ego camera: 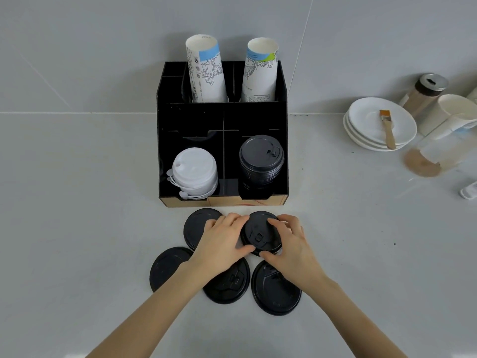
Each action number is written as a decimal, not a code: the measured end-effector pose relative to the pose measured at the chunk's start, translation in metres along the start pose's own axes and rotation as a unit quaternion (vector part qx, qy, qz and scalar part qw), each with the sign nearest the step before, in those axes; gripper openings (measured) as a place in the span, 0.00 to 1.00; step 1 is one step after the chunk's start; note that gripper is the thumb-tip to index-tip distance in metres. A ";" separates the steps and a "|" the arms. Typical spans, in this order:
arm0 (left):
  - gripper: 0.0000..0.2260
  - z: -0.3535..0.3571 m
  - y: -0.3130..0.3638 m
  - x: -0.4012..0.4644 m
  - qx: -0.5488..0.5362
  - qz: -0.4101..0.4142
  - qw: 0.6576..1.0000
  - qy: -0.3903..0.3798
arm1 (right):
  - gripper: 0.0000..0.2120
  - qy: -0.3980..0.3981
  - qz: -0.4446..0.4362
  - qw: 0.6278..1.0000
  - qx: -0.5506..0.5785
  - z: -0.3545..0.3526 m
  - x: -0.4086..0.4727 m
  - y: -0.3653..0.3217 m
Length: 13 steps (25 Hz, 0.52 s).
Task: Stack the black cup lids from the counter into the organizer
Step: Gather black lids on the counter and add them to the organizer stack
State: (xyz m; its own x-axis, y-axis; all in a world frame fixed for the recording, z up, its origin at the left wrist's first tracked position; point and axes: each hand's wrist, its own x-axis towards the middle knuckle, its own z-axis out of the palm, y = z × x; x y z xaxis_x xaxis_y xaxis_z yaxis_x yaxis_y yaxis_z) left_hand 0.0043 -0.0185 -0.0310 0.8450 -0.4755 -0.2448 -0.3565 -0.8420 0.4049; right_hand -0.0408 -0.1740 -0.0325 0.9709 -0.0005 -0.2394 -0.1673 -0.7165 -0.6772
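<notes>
Both hands – left [222, 241], right [289, 244] – grip one black lid [259, 235]; perhaps four others [276, 290] lie loose.

Five black lids are counted loose on the counter [77, 228]: a far-left one [197, 226], a held one [260, 232], a near-left one [167, 267], a middle one [229, 282] and a right one [276, 289]. Two lid stacks are seen in the organizer [282, 120], one white [193, 171] and one black [261, 161] (lids per stack cannot be told). Two paper-cup stacks [206, 71] [260, 71] are counted, three saucers [382, 124], one brush [387, 127], and two hands [222, 241] [289, 246].
</notes>
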 end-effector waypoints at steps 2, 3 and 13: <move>0.28 -0.001 0.002 -0.003 -0.024 0.001 1.000 0.008 | 0.29 -0.003 -0.011 1.000 0.010 -0.003 -0.002 0.000; 0.28 -0.003 0.002 -0.005 -0.042 0.002 0.999 0.009 | 0.29 -0.006 -0.018 1.000 0.014 -0.006 -0.003 0.000; 0.18 -0.028 -0.002 -0.018 -0.230 0.007 0.971 0.060 | 0.29 -0.070 -0.155 0.985 0.007 -0.029 -0.013 -0.017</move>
State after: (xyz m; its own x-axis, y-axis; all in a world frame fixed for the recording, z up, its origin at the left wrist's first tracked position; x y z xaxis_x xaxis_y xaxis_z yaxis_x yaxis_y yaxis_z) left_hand 0.0010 -0.0010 -0.0024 0.8913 -0.4299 -0.1440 -0.1756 -0.6200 0.7647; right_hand -0.0459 -0.1819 0.0023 0.9426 0.3142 -0.1127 0.1303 -0.6571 -0.7424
